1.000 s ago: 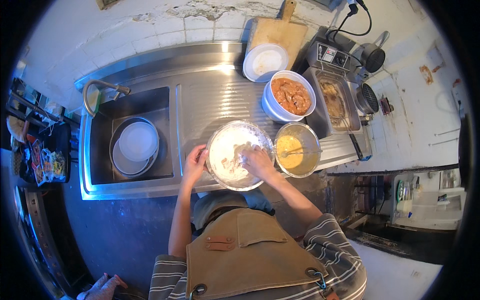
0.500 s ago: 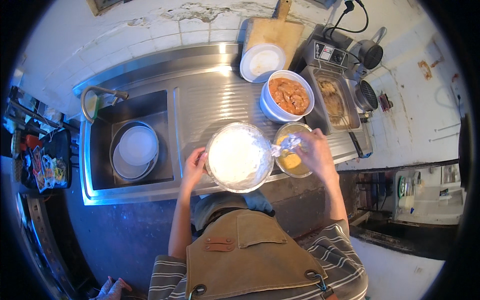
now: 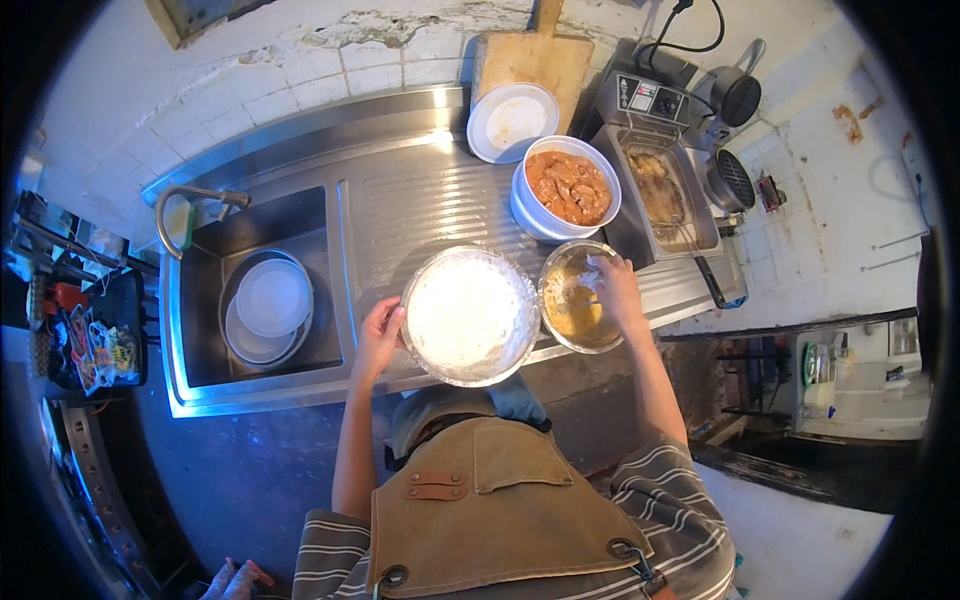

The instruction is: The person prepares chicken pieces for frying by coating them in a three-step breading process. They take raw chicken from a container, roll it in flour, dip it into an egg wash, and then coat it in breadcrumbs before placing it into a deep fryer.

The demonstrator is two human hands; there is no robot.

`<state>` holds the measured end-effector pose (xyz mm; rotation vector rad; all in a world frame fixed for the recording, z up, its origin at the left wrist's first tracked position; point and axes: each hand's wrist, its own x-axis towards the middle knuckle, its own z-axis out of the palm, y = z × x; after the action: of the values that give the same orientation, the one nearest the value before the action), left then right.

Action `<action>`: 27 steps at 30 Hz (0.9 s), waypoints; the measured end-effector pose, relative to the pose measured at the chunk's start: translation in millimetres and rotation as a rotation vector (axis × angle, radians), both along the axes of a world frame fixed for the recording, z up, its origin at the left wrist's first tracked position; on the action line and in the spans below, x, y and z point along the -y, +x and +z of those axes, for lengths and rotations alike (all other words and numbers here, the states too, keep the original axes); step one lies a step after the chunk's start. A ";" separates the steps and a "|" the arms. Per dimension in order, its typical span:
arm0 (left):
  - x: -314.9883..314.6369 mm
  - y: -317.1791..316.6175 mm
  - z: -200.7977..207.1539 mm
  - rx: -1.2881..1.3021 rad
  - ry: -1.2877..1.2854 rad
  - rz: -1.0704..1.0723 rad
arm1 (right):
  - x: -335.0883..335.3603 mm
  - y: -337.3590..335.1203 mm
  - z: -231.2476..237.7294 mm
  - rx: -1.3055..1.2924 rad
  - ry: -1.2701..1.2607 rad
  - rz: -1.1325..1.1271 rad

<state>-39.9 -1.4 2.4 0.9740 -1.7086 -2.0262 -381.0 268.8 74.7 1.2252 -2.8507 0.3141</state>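
My left hand [image 3: 382, 333] grips the left rim of a round metal bowl [image 3: 531, 345] filled with white powder [image 3: 468, 312] that looks like flour. Just right of it, touching or nearly so, stands a smaller metal bowl [image 3: 609, 345] of yellow liquid [image 3: 580, 318], like beaten egg. My right hand [image 3: 616, 288] is over that smaller bowl, fingers pinched downward around a white-coated piece [image 3: 594, 272], partly hidden by the fingers. White bits lie on the yellow liquid. Behind the two bowls, a white tub [image 3: 530, 212] holds raw marinated meat [image 3: 572, 188] in a reddish sauce.
A deep fryer [image 3: 668, 190] with a black-handled basket stands at the right. A white plate [image 3: 513, 122] leans near a wooden cutting board [image 3: 530, 68] at the back. White plates [image 3: 274, 298] sit in a pan inside the left sink [image 3: 205, 300], under a curved tap [image 3: 170, 215].
My right hand has moved from between the two bowls to over the yellow liquid, with the white-coated piece lowered toward it. My left hand still grips the flour bowl.
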 end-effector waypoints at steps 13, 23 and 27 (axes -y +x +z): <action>-1.0 -1.5 9.1 -0.009 -0.023 -0.009 | 38.5 43.8 -57.9 -0.148 0.306 0.012; -3.8 -2.4 7.1 -0.022 -0.021 0.040 | -2.2 -9.8 -3.5 0.506 -0.266 -0.061; -2.2 -2.0 6.8 0.002 0.001 0.012 | -10.4 -16.7 -14.6 0.102 -0.203 -0.022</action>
<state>-41.8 0.8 9.2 0.9846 -1.6986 -2.0192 -397.7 279.2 60.1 1.1704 -2.8262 0.6647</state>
